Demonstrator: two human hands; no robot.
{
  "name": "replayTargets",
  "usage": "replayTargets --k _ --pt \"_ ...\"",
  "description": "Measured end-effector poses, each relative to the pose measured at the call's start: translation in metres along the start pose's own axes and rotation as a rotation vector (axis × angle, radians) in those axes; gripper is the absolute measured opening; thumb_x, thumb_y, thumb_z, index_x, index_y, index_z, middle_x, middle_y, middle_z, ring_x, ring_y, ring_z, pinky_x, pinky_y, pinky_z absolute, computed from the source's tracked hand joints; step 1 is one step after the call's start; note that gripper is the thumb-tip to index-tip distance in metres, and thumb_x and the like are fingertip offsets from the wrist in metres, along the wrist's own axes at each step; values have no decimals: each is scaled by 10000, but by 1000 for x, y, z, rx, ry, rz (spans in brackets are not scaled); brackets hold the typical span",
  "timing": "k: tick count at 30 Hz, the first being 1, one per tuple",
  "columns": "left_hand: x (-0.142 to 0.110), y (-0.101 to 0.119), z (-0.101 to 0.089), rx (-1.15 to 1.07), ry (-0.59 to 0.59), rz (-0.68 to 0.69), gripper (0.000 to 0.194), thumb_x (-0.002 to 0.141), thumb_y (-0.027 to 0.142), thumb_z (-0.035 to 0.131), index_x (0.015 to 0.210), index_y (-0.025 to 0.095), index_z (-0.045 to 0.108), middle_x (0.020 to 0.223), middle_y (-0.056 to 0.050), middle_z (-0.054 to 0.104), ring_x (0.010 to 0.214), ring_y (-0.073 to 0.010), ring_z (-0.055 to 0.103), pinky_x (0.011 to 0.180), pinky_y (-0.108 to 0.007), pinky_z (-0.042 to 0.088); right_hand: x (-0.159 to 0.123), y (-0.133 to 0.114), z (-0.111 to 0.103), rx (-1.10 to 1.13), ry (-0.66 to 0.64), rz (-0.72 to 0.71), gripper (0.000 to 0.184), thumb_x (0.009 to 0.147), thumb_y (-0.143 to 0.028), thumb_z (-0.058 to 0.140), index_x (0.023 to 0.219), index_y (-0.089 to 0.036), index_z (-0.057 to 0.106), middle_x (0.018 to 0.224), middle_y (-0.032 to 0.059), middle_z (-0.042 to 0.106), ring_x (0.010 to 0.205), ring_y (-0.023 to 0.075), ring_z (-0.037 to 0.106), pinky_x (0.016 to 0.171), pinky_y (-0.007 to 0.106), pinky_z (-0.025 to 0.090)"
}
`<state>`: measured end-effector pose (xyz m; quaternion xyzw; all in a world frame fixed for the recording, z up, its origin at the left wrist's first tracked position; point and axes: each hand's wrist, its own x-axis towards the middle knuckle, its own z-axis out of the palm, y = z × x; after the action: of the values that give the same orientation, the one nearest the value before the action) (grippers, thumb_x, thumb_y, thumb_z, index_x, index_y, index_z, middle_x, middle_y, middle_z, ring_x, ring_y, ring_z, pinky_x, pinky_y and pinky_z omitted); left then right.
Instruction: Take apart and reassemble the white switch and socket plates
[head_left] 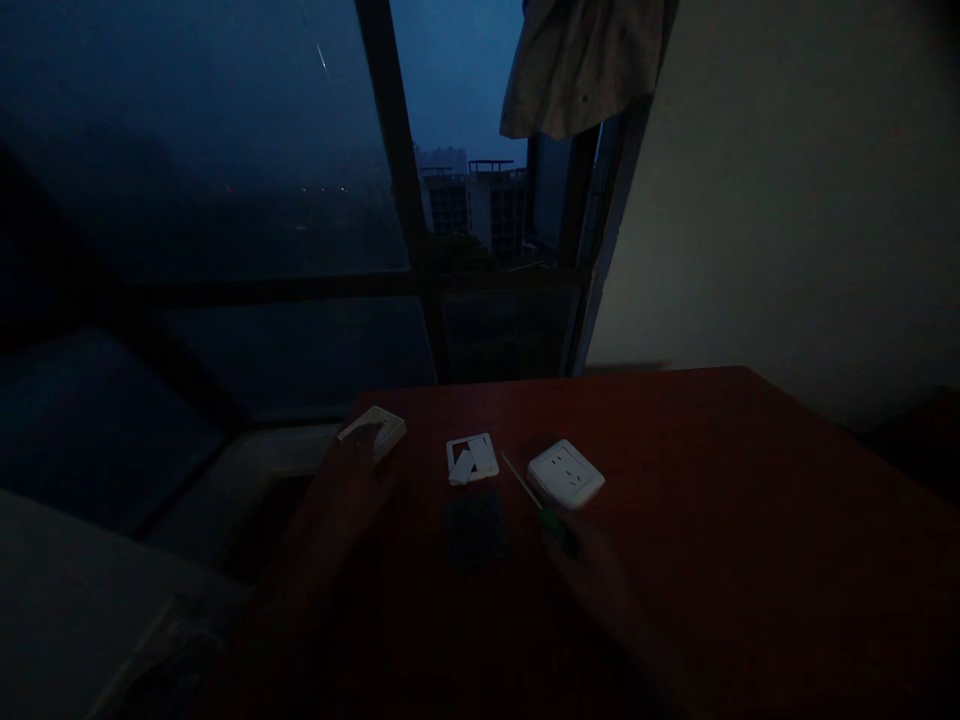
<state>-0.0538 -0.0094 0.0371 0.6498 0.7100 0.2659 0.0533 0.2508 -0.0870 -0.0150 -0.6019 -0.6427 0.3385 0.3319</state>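
Two white pieces (481, 455) on a square frame (451, 456)

A dim bluish sky (457, 70) shows through the dark-framed window (424, 285) on the far side, with buildings (495, 205) beyond and a cloth (585, 70) hanging at upper right. A pale wall (780, 200) rises at right; the reddish-brown table (712, 470) darkens toward its near side.

On a reddish table (690, 430) before a dusky window (285, 200), the left hand (352, 490) touches a pale box (391, 428). The right hand (589, 568) holds a green-handled screwdriver (553, 524), its tip near a white frame (487, 456); a white socket (568, 470) sits just beside the shaft.
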Motion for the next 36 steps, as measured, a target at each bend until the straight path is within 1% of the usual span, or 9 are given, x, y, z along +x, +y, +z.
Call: replayTargets --k 3,6,10,17,21,25,30,33,36 --pt "-22 6 15 -45 -81 254 473 855 345 538 1294 208 427 1374 -99 438 1312 -295 371 1059 -468 353 4 -1 1 -16 -16 -4 376 830 -296 479 1129 -145 650 1101 94 695 998 232 643 905 347 474" --pt "-44 16 29 -103 -239 396 528 846 373 574 1331 235 413 1406 -94 412 1306 -277 381 1058 -446 366 7 -3 2 -30 -17 -1 368 829 -308 488 1126 -164 650 1106 85 692 1006 238 637 912 363 467" --pt "-59 29 38 -116 -341 394 588 806 376 637 1339 244 429 1391 -110 440 1266 -298 429 1034 -470 392 14 -5 1 -45 -12 0 381 848 -327 466 1147 -162 636 1096 96 692 988 236 642 880 351 478" --pt "-62 41 51 -132 -305 435 560 801 336 645 1320 249 452 1351 -94 464 1221 -287 462 1026 -455 392 24 -7 -2 -84 0 1 416 849 -329 455 1168 -115 615 1120 135 673 1008 245 629 902 358 458" --pt "-56 41 50 -106 -269 409 534 821 389 619 1304 228 458 1361 -104 440 1236 -293 439 1032 -458 380 23 -7 -1 -124 4 22 405 856 -313 446 1180 -122 595 1125 130 666 1013 236 624 897 342 458" --pt "-37 40 45 -76 -197 362 396 873 297 531 1255 200 490 1294 -105 488 1205 -275 467 1010 -440 398 22 -8 0 -184 -8 46 399 855 -284 446 1203 -131 567 1097 129 672 974 233 637 860 335 473" --pt "-10 40 47 -55 -258 402 401 810 185 564 1209 210 534 1237 -92 535 1121 -259 530 955 -407 438 17 -16 3 -271 -35 33 435 834 -199 450 1258 -132 518 1141 147 645 996 252 629 851 340 469" --pt "1 38 53 -61 -300 430 421 788 195 589 1205 230 545 1235 -75 562 1129 -259 536 969 -403 426 14 -19 6 -342 -37 20 476 845 -177 421 1317 -128 457 1195 164 615 991 261 633 826 346 479" --pt "8 35 58 -63 -346 440 455 760 233 634 1208 229 556 1238 -91 579 1131 -289 544 958 -422 430 14 -18 6 -386 -39 9 467 857 -174 398 1317 -118 454 1218 170 602 1017 265 624 845 351 476"
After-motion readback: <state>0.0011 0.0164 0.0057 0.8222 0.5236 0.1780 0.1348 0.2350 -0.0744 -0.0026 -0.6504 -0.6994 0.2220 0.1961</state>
